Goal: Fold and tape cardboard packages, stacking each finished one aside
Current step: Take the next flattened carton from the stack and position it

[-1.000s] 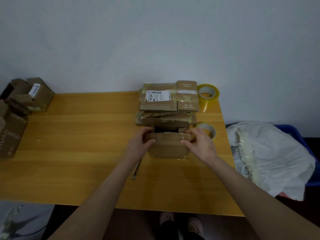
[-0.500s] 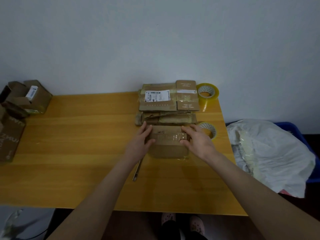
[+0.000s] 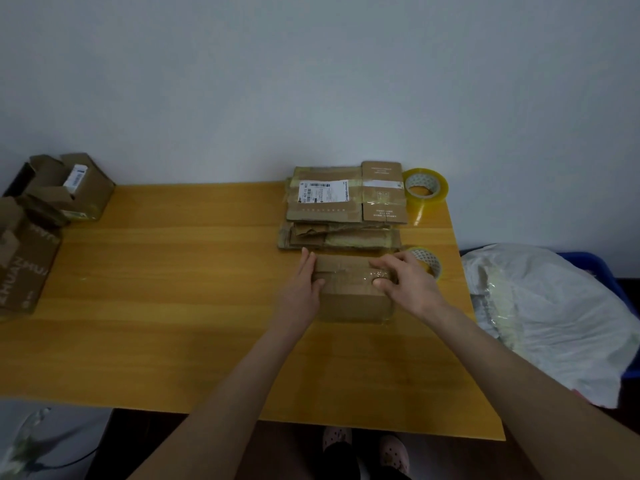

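Looking down on a yellow wooden desk, a flat brown cardboard package lies just right of the desk's middle. Its long axis runs from 9 o'clock to 3 o'clock, with the seam facing up. The left hand lies flat, its straight fingers against the package's 9 o'clock end and pointing to 12. The right hand sits on the 3 o'clock end with bent fingers on shiny clear tape; whether it pinches or only presses the tape cannot be told. Both hands are equally near. Just beyond the package at 12 o'clock is a stack of finished packages, so stacking would likely mean moving straight away from the person. One tape roll stands at the stack's 3 o'clock, and a second roll peeks out behind the right hand
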Motion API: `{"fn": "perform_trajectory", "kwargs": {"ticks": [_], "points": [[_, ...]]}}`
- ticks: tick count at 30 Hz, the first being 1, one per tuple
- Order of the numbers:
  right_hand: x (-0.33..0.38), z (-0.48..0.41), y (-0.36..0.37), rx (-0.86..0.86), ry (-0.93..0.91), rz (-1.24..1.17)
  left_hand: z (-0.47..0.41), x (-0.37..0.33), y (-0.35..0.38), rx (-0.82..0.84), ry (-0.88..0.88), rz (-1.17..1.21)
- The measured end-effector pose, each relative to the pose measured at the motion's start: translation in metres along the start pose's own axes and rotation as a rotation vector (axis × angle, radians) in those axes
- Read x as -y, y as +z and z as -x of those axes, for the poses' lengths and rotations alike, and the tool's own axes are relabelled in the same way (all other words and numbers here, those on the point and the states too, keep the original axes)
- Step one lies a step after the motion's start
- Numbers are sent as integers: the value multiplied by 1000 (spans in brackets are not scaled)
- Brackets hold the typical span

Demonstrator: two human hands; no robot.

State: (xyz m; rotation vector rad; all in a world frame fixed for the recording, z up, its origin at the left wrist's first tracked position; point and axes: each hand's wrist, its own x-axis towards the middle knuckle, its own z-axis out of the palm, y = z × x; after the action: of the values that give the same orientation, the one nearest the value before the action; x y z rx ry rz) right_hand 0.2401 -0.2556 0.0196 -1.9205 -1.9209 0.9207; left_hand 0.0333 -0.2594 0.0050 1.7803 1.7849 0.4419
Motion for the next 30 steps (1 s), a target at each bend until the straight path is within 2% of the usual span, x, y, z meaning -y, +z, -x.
{"fn": "perform_trajectory", "kwargs": {"ticks": [5, 9, 12, 15, 20, 23, 27, 30], "points": [[7, 0, 0, 69, 19, 104, -6, -1, 0, -7, -5, 35], [4, 0, 1, 19, -35, 170, -6, 6, -10, -2, -92, 401], [3, 0, 0, 29, -56, 208, -1, 9, -7, -6, -83, 423], [3, 0, -2, 62, -50, 165, -5, 4, -4, -80, -112, 460], [2, -2, 2, -29, 13, -6, -12, 0, -6, -91, -46, 230], [5, -3, 9, -60, 37, -16, -8, 6, -1, -47, 30, 39], [5, -2, 14, -130, 40, -6, -1, 8, 4, 24, 57, -63], [8, -2, 10, -60, 35, 94, -2, 6, 0, 43, 34, -96]]}}
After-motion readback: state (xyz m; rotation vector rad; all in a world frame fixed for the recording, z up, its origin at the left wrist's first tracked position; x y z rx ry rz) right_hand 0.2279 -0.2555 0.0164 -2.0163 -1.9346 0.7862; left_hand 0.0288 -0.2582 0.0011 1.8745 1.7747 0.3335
